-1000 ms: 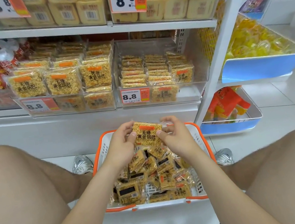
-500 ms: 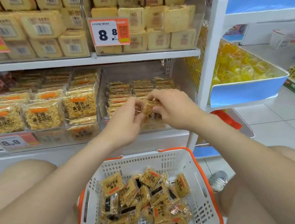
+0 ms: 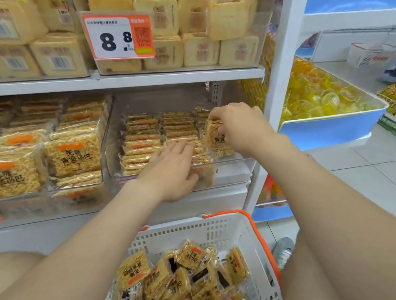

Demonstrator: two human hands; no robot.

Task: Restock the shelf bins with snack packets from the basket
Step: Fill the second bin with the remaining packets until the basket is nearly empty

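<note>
right hand (image 3: 239, 128) fingers pinch snack packet (image 3: 214, 137) near-upright at right end of bin (image 3: 233, 170); left hand (image 3: 174, 168) fingers straight, pressing front stack (image 3: 199, 149). risk imo: let go while it leans, packet slides over front edge into basket (image 3: 250, 221).

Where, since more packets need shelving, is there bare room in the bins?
Right bin: bare floor at its front right corner, beside the right hand and its packet, plus headroom above the stacks. Left bin is packed to the front; the left hand crowds the right bin's middle.
</note>
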